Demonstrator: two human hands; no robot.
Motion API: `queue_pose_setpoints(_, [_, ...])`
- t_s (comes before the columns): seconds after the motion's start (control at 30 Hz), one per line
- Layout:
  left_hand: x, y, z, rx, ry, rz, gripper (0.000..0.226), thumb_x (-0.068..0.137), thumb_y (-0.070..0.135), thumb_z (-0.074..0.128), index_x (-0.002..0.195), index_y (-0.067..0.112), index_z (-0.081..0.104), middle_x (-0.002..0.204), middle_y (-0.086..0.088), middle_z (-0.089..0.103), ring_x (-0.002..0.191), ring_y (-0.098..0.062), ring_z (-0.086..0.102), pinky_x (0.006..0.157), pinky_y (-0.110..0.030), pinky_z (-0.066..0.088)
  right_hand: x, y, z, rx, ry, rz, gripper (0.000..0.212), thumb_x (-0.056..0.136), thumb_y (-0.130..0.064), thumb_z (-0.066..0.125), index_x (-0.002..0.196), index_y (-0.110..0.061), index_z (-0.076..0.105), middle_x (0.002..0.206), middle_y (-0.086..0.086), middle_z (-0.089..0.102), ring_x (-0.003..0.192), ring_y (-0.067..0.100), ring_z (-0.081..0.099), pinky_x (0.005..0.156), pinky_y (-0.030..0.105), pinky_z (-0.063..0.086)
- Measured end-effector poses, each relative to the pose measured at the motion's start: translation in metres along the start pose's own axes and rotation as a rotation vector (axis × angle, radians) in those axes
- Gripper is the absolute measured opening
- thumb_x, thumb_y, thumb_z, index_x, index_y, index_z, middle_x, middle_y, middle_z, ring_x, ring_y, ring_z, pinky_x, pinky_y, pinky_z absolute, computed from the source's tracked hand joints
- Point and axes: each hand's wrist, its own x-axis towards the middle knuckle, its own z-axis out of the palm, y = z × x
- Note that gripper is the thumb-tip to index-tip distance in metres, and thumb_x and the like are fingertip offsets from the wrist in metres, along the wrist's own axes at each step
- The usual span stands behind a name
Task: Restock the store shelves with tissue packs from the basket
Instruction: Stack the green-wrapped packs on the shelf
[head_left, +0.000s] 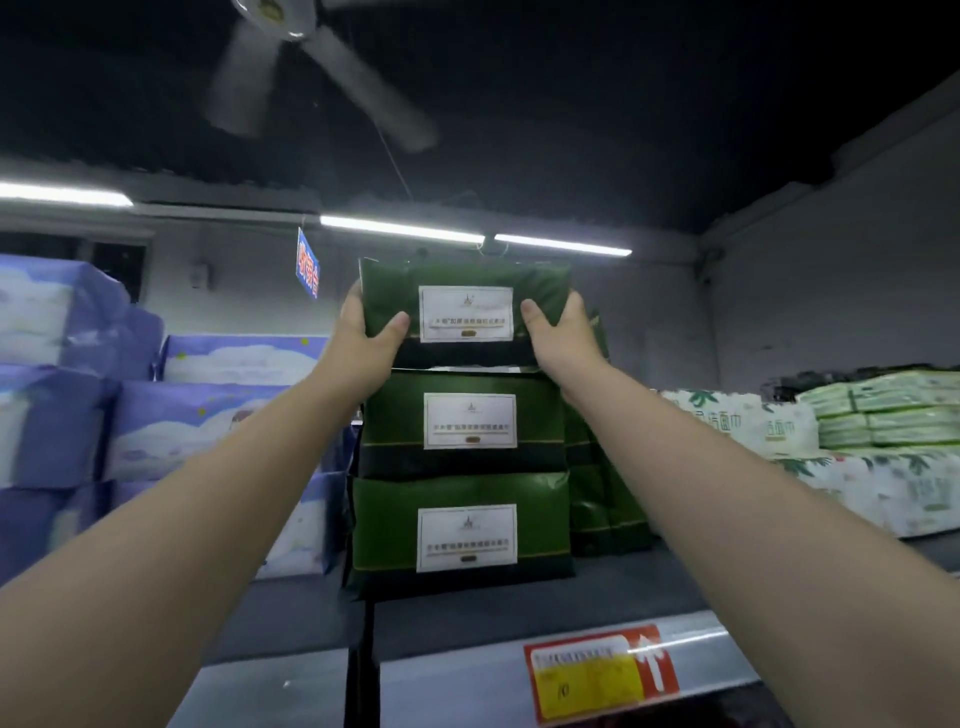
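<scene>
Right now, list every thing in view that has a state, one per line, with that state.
Top green pack: held at both ends, on the stack.
Left hand: gripping the pack's left end.
Right hand: gripping its right end.
Middle green pack: stacked, label forward.
Bottom green pack: resting on the shelf.
Ceiling fan: blades blurred, apparently spinning.
Tube lights: lit.

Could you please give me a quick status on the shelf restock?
Left hand and right hand gripping top dark green tissue pack by its sides. Pack sits atop two matching stacked packs on grey shelf. Nothing in the way.
</scene>
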Motion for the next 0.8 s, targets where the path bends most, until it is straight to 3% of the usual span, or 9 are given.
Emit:
queue_pose_setpoints(0.2, [0.010, -0.018, 0.009, 0.070, 0.011, -0.020, 0.046, 0.100, 0.030, 0.053, 0.144, 0.032, 0.040, 0.119, 0.007, 0.058, 0.104, -0.015, 0.056, 0.082, -0.026, 0.042, 0.013, 0.021, 0.010, -0.053, -0.006, 0.065, 0.069, 0.096, -0.048, 0.053, 0.150, -0.014, 0.026, 0.147, 0.008, 0.044, 0.133, 0.029, 0.043, 0.109, 0.050, 0.040])
queue_pose_setpoints(0.4, [0.005, -0.021, 0.005, 0.212, -0.001, -0.047, 0.054, 0.097, 0.037, 0.054, 0.146, 0.026, 0.034, 0.130, 0.004, 0.057, 0.117, -0.023, 0.056, 0.100, -0.041, 0.046, 0.004, 0.030, 0.011, -0.127, -0.020, 0.007, 0.070, 0.098, -0.041, 0.052, 0.151, -0.008, 0.019, 0.148, 0.008, 0.039, 0.134, 0.026, 0.040, 0.106, 0.036, 0.035])
queue_pose_setpoints(0.47, [-0.002, -0.018, 0.007, 0.310, -0.001, -0.049, 0.066, 0.098, 0.037, 0.052, 0.152, 0.019, 0.020, 0.144, -0.003, 0.048, 0.127, -0.029, 0.049, 0.105, -0.046, 0.042, -0.005, 0.033, 0.009, -0.161, -0.016, -0.023, 0.071, 0.098, -0.039, 0.053, 0.152, -0.009, 0.017, 0.151, 0.008, 0.037, 0.136, 0.026, 0.039, 0.109, 0.039, 0.035])
queue_pose_setpoints(0.57, [-0.024, -0.010, 0.014, 0.422, -0.008, 0.000, 0.082, 0.099, 0.032, 0.051, 0.155, 0.009, -0.005, 0.162, -0.009, 0.016, 0.146, -0.029, 0.023, 0.118, -0.044, 0.024, -0.025, 0.040, 0.002, -0.269, -0.050, -0.067, 0.078, 0.096, -0.040, 0.055, 0.155, -0.012, 0.011, 0.157, 0.008, 0.027, 0.142, 0.027, 0.030, 0.116, 0.044, 0.030])
queue_pose_setpoints(0.67, [-0.051, 0.001, 0.021, 0.613, -0.055, 0.022, 0.081, 0.100, 0.038, 0.046, 0.155, 0.008, -0.005, 0.164, -0.009, -0.007, 0.151, -0.028, 0.002, 0.121, -0.047, 0.010, -0.048, 0.044, -0.016, -0.478, -0.143, -0.092, 0.080, 0.098, -0.045, 0.050, 0.156, -0.015, 0.005, 0.161, 0.010, 0.016, 0.147, 0.029, 0.020, 0.117, 0.044, 0.024])
queue_pose_setpoints(0.8, [-0.093, 0.019, 0.028, 0.762, -0.215, 0.109, 0.068, 0.102, 0.042, 0.037, 0.157, 0.021, 0.001, 0.164, 0.000, -0.009, 0.151, -0.019, -0.002, 0.119, -0.050, 0.000, -0.081, 0.043, -0.053, -0.855, -0.252, -0.193, 0.076, 0.098, -0.055, 0.040, 0.156, -0.018, 0.008, 0.162, 0.011, 0.013, 0.149, 0.030, 0.013, 0.121, 0.044, 0.017])
